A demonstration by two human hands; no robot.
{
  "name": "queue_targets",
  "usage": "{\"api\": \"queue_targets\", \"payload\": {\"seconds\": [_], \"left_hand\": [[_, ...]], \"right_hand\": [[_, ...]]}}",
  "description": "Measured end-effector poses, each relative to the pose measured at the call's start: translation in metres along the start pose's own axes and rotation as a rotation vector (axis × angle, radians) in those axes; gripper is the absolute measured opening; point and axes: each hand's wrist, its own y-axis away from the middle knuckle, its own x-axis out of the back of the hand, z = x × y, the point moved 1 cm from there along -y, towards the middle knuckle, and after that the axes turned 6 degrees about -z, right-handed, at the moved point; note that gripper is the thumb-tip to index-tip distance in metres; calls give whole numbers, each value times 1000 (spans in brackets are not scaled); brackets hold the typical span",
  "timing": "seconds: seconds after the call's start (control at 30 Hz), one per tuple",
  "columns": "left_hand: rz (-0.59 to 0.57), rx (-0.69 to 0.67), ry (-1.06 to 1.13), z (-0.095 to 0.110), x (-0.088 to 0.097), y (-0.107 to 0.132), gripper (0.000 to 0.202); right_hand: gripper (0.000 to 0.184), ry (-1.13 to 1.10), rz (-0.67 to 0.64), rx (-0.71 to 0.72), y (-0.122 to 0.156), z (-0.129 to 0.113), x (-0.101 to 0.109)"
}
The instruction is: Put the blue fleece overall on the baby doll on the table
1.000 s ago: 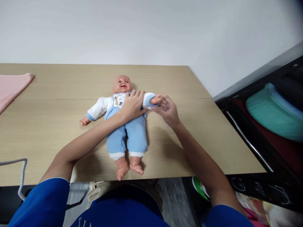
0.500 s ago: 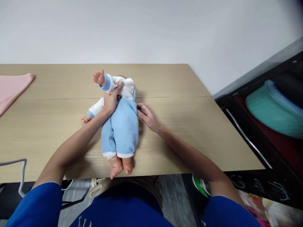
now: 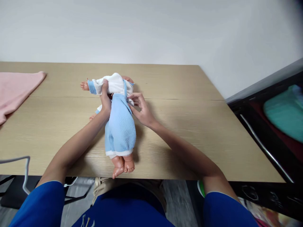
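A baby doll [image 3: 121,126] lies on its side on the wooden table, feet toward me and head away. It wears light-blue fleece overalls and a white top with blue cuffs. Its head is mostly hidden behind the white top. My left hand [image 3: 105,97] is closed around the doll's chest, thumb over the white sleeve, fingers hidden underneath. At the doll's back, my right hand [image 3: 141,110] pinches the overalls near the waist, just below a blue shoulder strap [image 3: 125,88].
A pink cloth [image 3: 20,91] lies at the table's left. Right of the wooden table [image 3: 189,138] stands a dark unit with a metal bar [image 3: 265,146] and a teal item [image 3: 284,110]. A pale cable [image 3: 27,175] bends at the lower left.
The doll has rolled further onto its side, showing its back and strap. Its raised arm swung left and down. My right hand moved up to the waist of the overalls.
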Motion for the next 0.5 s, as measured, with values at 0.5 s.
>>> {"api": "queue_targets", "payload": {"seconds": [0.5], "left_hand": [[-56,-17,-249,11,1,6,88]], "right_hand": [[61,-240,-130,-205,-21,-1,8]]}}
